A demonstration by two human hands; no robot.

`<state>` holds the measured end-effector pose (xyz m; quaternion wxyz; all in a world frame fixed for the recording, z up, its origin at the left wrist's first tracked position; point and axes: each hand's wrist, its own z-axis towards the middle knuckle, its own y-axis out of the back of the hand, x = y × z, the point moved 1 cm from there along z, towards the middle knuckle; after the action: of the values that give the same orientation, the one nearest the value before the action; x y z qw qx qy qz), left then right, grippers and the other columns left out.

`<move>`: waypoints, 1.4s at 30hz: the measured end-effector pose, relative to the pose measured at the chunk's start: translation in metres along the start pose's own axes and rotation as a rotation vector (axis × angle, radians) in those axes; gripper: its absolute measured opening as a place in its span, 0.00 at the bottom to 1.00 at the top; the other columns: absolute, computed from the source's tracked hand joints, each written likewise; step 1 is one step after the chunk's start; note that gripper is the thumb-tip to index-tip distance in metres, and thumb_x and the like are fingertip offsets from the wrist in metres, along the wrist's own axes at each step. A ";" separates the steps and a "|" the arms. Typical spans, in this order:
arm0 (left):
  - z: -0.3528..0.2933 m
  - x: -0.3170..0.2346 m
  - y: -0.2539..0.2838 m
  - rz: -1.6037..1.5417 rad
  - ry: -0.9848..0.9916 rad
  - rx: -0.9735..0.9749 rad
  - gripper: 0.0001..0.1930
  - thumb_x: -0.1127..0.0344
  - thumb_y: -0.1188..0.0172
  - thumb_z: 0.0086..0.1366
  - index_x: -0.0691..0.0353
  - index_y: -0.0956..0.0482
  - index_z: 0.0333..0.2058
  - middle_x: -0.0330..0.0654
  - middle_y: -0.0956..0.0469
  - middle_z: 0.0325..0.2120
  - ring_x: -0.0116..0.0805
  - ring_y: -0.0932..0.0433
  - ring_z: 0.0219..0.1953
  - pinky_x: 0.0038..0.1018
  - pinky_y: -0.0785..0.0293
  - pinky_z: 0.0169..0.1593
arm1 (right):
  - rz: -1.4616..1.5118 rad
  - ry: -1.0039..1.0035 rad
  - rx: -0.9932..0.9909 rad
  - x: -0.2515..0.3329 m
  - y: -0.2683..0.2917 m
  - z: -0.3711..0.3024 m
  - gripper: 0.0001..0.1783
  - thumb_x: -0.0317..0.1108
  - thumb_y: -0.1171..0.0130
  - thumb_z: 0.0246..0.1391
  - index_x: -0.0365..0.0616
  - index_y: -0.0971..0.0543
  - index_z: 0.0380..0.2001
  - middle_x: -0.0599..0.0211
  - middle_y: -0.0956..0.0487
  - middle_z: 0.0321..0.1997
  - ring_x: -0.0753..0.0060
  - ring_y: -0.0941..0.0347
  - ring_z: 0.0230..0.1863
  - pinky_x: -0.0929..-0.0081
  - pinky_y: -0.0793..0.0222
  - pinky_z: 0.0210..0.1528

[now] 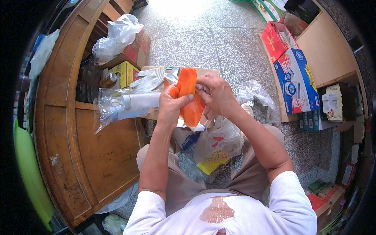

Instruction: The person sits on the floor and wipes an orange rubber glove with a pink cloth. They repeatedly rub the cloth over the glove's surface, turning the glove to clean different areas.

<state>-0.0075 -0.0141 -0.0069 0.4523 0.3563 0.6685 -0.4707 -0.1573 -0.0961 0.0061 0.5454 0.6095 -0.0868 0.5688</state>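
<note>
Between my hands is an orange-coated work glove (192, 105), held upright with a white, blue-edged cuff at its lower end. My left hand (171, 105) is closed around its left side, thumb across the front. At its right edge, my right hand (214, 94) pinches with bent fingertips; exactly what they grip is partly hidden. Behind my left hand, a white knit glove (150, 78) lies on a cardboard piece (211, 72). Left of that hand, bottle-like containers (137, 102) lie in clear plastic.
Below my hands, printed plastic bags (221, 143) sit between my knees. A wooden cabinet (58, 113) stands at left, with boxes and a can (108, 80) beside it. Crumpled clear plastic (256, 94) lies to the right, near a blue-and-red carton (295, 84) by a wooden shelf.
</note>
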 end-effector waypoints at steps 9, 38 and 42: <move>0.000 0.004 0.000 -0.172 0.020 -0.008 0.20 0.79 0.36 0.57 0.71 0.29 0.48 0.42 0.22 0.41 0.29 0.22 0.42 0.25 0.24 0.48 | 0.062 0.038 0.110 -0.004 0.003 0.002 0.14 0.32 0.42 0.47 0.41 0.20 0.38 0.52 0.23 0.36 0.49 0.23 0.38 0.60 0.27 0.43; 0.004 0.010 0.008 -0.279 -0.038 -0.156 0.14 0.72 0.43 0.66 0.67 0.31 0.49 0.44 0.24 0.44 0.32 0.22 0.44 0.30 0.24 0.49 | -0.092 0.162 0.300 0.000 0.003 -0.005 0.08 0.30 0.40 0.51 0.48 0.19 0.37 0.64 0.19 0.35 0.58 0.20 0.33 0.67 0.24 0.38; 0.009 0.005 0.011 -0.295 -0.098 -0.125 0.16 0.71 0.43 0.66 0.69 0.32 0.50 0.46 0.23 0.45 0.35 0.22 0.46 0.33 0.24 0.51 | 0.099 -0.037 0.455 -0.016 0.016 -0.003 0.09 0.31 0.41 0.52 0.47 0.18 0.37 0.61 0.18 0.35 0.59 0.20 0.37 0.66 0.25 0.43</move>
<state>0.0034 -0.0186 -0.0165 0.4316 0.2022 0.7187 -0.5062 -0.1763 -0.1084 0.0017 0.3637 0.7220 0.0038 0.5886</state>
